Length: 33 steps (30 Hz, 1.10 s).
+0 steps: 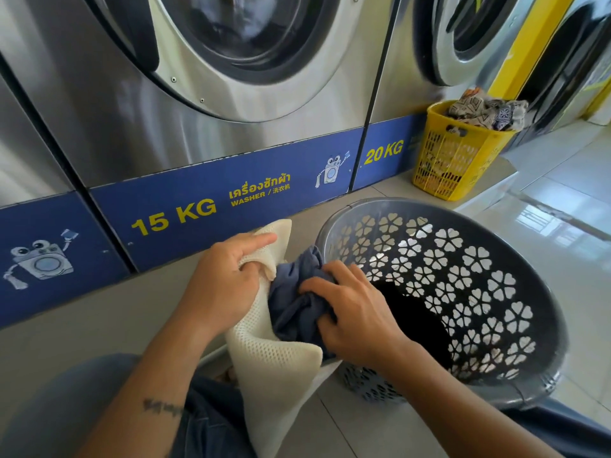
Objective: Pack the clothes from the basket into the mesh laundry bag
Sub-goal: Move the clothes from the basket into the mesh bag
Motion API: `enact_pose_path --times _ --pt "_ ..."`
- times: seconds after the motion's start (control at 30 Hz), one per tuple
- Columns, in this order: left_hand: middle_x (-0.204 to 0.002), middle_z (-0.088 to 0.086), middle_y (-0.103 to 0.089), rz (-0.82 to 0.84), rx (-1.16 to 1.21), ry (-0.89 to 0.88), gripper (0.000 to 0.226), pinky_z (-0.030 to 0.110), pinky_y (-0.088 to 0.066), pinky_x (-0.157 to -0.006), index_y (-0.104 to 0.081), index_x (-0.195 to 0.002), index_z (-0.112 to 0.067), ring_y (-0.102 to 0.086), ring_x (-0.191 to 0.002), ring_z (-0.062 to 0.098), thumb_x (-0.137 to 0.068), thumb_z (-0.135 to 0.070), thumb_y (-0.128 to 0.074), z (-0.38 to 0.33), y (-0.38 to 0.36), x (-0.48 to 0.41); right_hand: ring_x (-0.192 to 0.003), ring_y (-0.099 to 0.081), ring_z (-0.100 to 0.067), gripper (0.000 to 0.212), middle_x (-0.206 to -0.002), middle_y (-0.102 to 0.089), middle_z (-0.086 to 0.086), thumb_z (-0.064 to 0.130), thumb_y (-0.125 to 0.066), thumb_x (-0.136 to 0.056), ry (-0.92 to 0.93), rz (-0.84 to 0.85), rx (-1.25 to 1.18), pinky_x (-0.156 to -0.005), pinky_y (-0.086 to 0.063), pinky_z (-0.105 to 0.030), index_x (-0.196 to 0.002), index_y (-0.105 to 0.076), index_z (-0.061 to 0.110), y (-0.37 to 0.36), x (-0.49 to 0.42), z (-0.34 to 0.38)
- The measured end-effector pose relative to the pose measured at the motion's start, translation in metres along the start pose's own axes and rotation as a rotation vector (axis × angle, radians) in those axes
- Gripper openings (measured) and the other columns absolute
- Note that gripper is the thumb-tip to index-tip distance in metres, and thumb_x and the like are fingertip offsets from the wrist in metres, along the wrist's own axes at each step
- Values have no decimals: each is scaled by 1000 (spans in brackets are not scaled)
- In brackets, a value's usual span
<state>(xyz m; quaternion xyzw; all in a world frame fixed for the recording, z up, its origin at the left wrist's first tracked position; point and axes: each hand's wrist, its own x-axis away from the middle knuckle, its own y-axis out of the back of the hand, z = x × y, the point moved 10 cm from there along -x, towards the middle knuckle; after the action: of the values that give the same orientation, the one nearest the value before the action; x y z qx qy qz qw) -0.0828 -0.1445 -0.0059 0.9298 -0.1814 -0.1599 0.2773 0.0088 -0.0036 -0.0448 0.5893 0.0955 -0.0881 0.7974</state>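
Clothes are going in now: your right hand [347, 312] is curling its fingers round a bunched blue garment [294, 302] and pushing it into the mouth of the cream mesh laundry bag [267, 355], while your left hand [228, 279] is pinching the bag's rim and holding it open. You're working just beside the grey basket [515, 259], where something dark is lying at the bottom. Next, I'd judge, you'll need to let go deep inside and reach back in.
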Motion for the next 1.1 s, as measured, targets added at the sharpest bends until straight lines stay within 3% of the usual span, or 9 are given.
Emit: enact_pose_path --times 0.1,0.23,0.33,0.4,0.47,0.53,0.7,0.9,1.1 --pt "-137 -16 -55 10 -2 -14 49 -4 -28 -90 -65 -126 -29 -45 -126 -3 -90 -1 -48 -3 -3 1 -82 -57 -28 42 -97 -63 -1 34 -41 -82 120 -35 102 -67 -52 -39 -107 -74 28 2 -2 24" --pt "-135 -18 -56 -9 10 -28 47 12 -35 -101 -65 -126 -29 -48 -125 -1 -92 -1 -48 -5 -2 2 -109 -53 -22 47 -117 -60 9 52 -44 -83 247 297 189 -95 -40 -45 -127 -58 42 -30 4 36" --pt "-133 -20 -56 -24 18 -24 47 -1 -32 -94 -65 -126 -29 -48 -122 -5 -93 0 -48 -2 1 3 -137 -38 -25 65 -146 -46 3 32 -56 -77 137 177 31 -113 -32 -48 -141 -48 40 -9 8 21" --pt "-133 -19 -57 -29 17 -31 47 4 -35 -99 -65 -126 -29 -49 -122 -4 -93 0 -47 -2 2 3 -149 -20 -28 81 -159 -27 -2 31 -63 -78 -69 201 -31 -120 -24 -52 -151 -30 45 -7 12 -11" --pt "-135 -16 -56 -21 13 -31 47 17 -38 -107 -65 -127 -28 -49 -125 0 -94 0 -46 -2 -1 2 -142 -37 -27 83 -153 -38 0 42 -65 -79 -251 297 -221 -115 -41 -50 -149 -23 51 -17 19 -36" --pt "-138 -15 -54 -7 6 -21 46 22 -37 -109 -63 -129 -28 -46 -128 3 -95 -2 -46 -3 -6 2 -115 -60 -17 69 -128 -59 7 47 -66 -74 -312 273 -378 -95 -55 -43 -137 -38 53 -16 20 -43" --pt "-138 -11 -56 15 -62 -5 47 34 -36 -112 -60 -132 -29 -46 -130 8 -93 -6 -49 4 -13 3 -90 -58 -17 46 -105 -55 12 30 -70 -76 -273 156 -125 -76 -55 -39 -116 -54 43 4 12 -23" --pt "-137 -9 -56 18 -86 -31 49 38 -37 -111 -60 -132 -28 -48 -129 12 -90 -5 -49 4 -18 3 -94 -60 -21 51 -109 -63 2 16 -63 -77 -121 234 -263 -78 -55 -43 -121 -40 28 0 6 31" --pt "-136 -11 -57 45 -114 -6 50 35 -38 -110 -60 -132 -26 -50 -125 15 -92 -2 -43 5 -31 9 -139 -32 -28 60 -147 -40 1 32 -61 -76 -118 191 164 -112 -32 -47 -135 -50 30 -15 16 -5"
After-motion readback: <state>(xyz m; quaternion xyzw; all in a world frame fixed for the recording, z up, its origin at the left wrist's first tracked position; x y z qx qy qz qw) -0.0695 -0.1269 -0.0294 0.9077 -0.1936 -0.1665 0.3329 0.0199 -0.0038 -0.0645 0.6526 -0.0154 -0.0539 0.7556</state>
